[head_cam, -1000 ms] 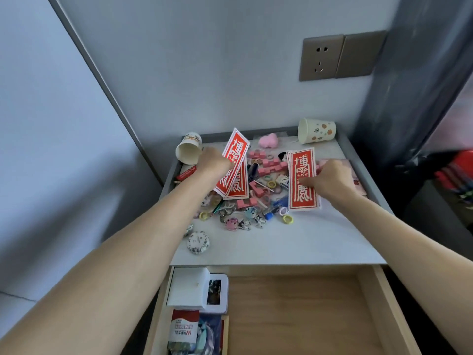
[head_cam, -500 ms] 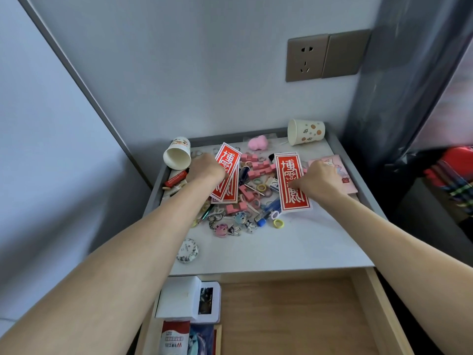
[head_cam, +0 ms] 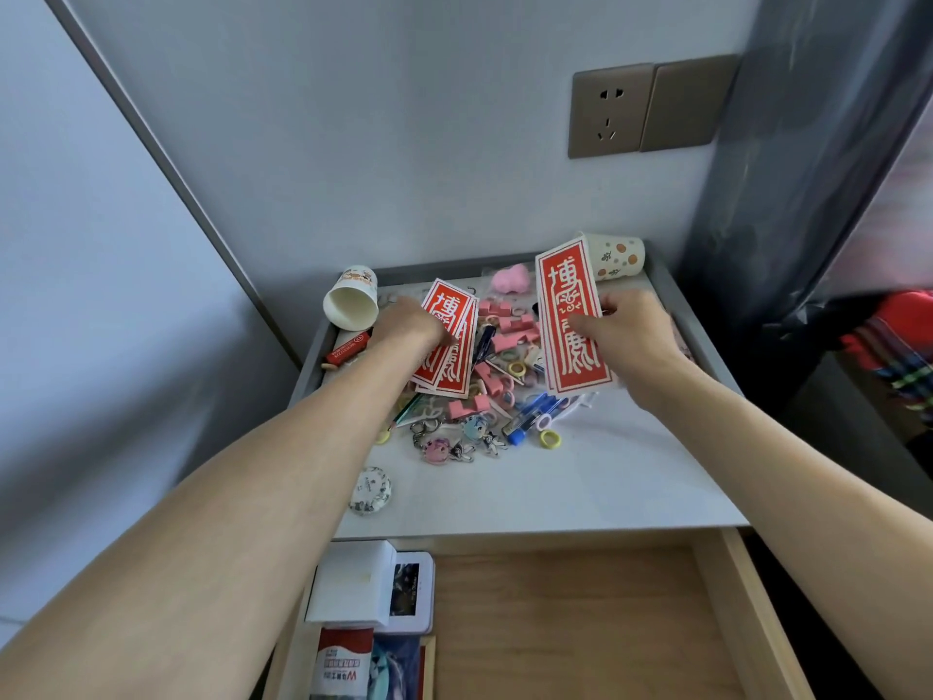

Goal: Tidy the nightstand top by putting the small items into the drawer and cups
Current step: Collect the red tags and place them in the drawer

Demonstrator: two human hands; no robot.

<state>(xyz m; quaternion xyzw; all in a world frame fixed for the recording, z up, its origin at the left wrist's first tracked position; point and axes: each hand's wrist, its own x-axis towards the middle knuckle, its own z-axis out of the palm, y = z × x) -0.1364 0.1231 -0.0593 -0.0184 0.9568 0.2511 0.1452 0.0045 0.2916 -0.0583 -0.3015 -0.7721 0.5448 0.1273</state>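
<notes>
Red card (head_cam: 570, 320) is pinched by the right hand (head_cam: 628, 330); the left hand (head_cam: 411, 325) grips a card stack (head_cam: 452, 346). Gathering step; next, both probably need lowering into the drawer (head_cam: 565, 629).

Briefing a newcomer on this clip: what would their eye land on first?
The red card held up by the right hand, near the back-right cup. Next, the red cards in the left hand, over a jumble of pink clips and keychains. Below, the drawer stands open.

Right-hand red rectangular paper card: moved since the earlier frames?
Yes. The right hand has raised the red rectangular paper card toward the back. Its top edge now overlaps the spotted paper cup lying at the rear right, and earlier it was clear of it.
</notes>
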